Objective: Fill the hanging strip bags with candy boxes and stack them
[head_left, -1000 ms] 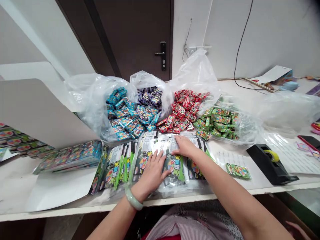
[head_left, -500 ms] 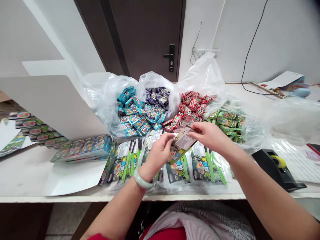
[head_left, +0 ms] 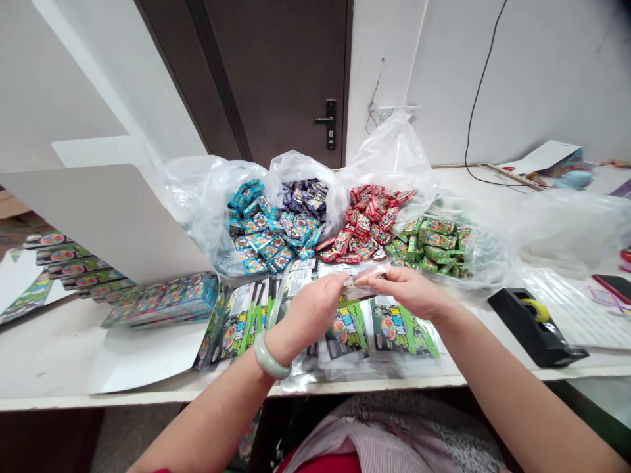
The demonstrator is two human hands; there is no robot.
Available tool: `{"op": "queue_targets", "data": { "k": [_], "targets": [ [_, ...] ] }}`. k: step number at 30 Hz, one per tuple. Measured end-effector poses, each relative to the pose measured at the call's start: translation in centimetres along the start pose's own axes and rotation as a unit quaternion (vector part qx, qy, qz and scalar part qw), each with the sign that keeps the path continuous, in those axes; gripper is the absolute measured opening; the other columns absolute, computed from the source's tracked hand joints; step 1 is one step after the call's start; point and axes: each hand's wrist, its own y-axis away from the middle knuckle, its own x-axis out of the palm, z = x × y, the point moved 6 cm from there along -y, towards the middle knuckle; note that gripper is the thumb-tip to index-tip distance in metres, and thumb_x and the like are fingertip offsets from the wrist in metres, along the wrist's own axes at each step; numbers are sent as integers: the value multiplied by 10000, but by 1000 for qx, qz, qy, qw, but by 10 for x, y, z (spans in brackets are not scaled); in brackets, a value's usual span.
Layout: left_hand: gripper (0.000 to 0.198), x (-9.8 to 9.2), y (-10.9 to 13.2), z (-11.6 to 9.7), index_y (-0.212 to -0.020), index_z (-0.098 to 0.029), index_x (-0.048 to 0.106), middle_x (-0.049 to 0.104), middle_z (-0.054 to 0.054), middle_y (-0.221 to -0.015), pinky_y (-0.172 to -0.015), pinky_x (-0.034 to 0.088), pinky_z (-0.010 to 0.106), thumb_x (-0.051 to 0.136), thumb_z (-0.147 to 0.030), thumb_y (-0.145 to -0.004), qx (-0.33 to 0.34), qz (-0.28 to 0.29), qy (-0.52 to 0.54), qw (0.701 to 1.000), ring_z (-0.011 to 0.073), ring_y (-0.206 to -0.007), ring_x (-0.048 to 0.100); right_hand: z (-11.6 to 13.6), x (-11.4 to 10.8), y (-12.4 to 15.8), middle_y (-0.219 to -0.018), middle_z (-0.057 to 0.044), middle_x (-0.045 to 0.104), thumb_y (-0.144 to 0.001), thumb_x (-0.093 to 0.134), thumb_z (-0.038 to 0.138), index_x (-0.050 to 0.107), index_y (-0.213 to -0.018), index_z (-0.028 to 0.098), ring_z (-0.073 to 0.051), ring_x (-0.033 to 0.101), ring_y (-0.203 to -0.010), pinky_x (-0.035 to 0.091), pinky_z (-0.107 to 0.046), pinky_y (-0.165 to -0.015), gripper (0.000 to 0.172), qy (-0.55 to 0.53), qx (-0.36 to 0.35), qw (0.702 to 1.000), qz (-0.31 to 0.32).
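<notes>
Above the table's middle, my left hand [head_left: 315,306] and my right hand [head_left: 415,292] grip a small printed pouch [head_left: 363,286] from both sides. The fingers of each hand are closed on its edges, and the pouch is turned nearly edge-on, so its print hardly shows. Beneath lie rows of black and green printed pouches [head_left: 394,326] with clear plastic around them. Just beyond my hands, small red packets [head_left: 369,220] spill from a clear bag. Green packets [head_left: 438,244] lie to the right, with blue packets [head_left: 266,231] and purple packets [head_left: 305,196] to the left.
An opened white display box [head_left: 148,345] with rows of blue packets [head_left: 172,292] stands on the left, its lid raised. Stacked printed boxes [head_left: 81,269] are behind it. A black tape dispenser [head_left: 535,328] and a phone [head_left: 614,287] lie right. The table's front edge [head_left: 394,383] runs below.
The pouch has tipped from facing me to nearly edge-on. My right hand has come lower, and both hands are closer to level. The camera view has shifted slightly.
</notes>
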Motion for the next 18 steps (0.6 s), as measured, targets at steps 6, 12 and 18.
{"op": "queue_targets", "data": {
  "k": [6,12,18],
  "targets": [
    [292,-5,7,29,-1162,-171,617,697,90,-1078,-857,513,319,450,-244,-935,-163,-102,205,960,206,-962,651,2,-5,31,-1355,-125,530,-835,635,409,501,-1334,235,-285,449,-1293,394,-480,-1049,545,92,-100,941,-311],
    [307,27,5,22,-974,-148,688,721,59,-883,-772,527,306,620,-411,-831,-272,-60,551,786,185,-793,653,-50,30,19,-886,-58,694,-771,676,494,627,-929,194,-212,649,-847,530,-362,-768,343,-128,21,980,-149],
    [359,61,32,14,-1030,-134,671,713,64,-911,-743,513,266,730,-375,-770,-310,40,635,707,158,-797,655,-65,13,26,-779,-9,670,-693,730,535,594,-838,201,-167,623,-726,507,-283,-626,389,-201,61,951,-226]
  ]
}}
